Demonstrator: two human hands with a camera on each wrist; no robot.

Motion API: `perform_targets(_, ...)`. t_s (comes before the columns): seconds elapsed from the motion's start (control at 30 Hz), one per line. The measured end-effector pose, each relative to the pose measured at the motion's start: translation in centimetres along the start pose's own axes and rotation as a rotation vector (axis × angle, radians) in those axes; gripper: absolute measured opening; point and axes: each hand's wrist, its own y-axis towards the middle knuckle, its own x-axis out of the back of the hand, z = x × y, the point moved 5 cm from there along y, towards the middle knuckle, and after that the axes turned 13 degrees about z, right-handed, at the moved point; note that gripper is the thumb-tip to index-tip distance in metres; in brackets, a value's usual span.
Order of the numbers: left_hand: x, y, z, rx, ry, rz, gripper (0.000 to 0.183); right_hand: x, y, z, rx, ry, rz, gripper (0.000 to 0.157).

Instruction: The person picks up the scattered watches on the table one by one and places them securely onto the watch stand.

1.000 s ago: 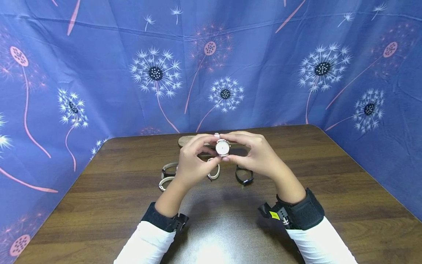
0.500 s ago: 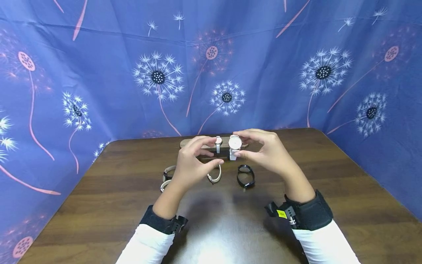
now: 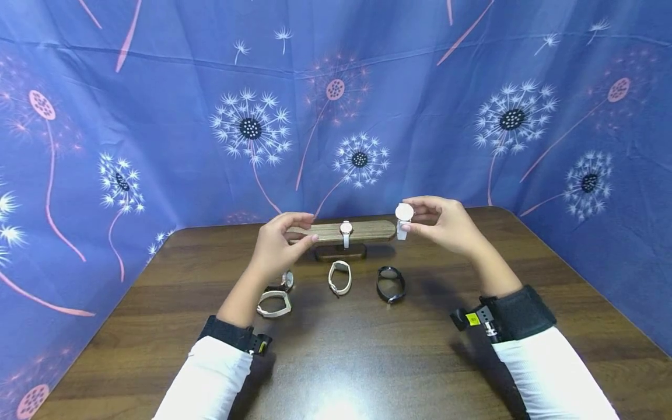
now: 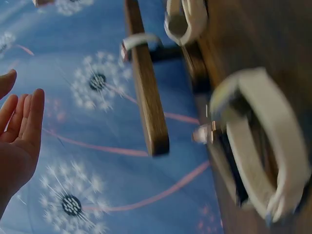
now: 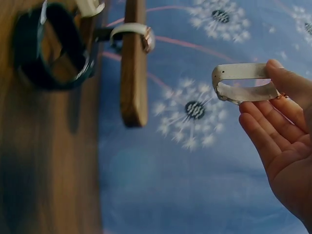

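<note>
In the head view, my right hand [image 3: 446,227] pinches a white-strapped watch [image 3: 403,212] by its edge, just past the right end of a wooden watch stand [image 3: 373,230]. Its strap is closed in a loop, as the right wrist view shows. My left hand [image 3: 278,245] is raised near the stand's left end with nothing in its fingers; the left wrist view has it apart from the bar. Round the middle of the bar sits a smaller watch with a white strap [image 3: 346,228].
On the table [image 3: 367,350] before the stand lie a cream-strapped watch [image 3: 340,278] and a black watch [image 3: 391,284]. Under my left hand are another cream-strapped watch [image 3: 275,305] and a dark-strapped one [image 3: 287,280]. A blue patterned cloth [image 3: 420,116] hangs behind.
My hands have moved apart. The right one has carried the white watch rightward, past the bar's end. The left one has let go of it and shifted left, uncovering the stand.
</note>
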Motion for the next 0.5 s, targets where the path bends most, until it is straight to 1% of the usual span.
perform_targets(0.17, 2.4, 1.2, 2.0, 0.200, 0.131, 0.057, 0.031, 0.6, 0.4, -1.9, -0.046, 0.005, 0.019, 0.044)
perform_targets(0.23, 3.1, 1.8, 3.0, 0.271, 0.174, 0.093, 0.032, 0.6, 0.6, -2.8, -0.060, -0.004, 0.028, 0.043)
perform_targets(0.3, 3.8, 2.3, 4.1, 0.324, 0.193, 0.126, 0.034, 0.6, 0.9, -3.8, -0.071, -0.013, 0.040, 0.043)
perform_targets(0.4, 4.4, 2.8, 5.9, 0.402, 0.176, 0.176, 0.037, 0.2, 1.3, -5.4, -0.097, -0.026, 0.053, 0.041)
perform_targets(0.5, 4.7, 3.0, 7.6, 0.473, 0.139, 0.213, 0.039, -0.3, 1.6, -6.7, -0.130, -0.031, 0.069, 0.041)
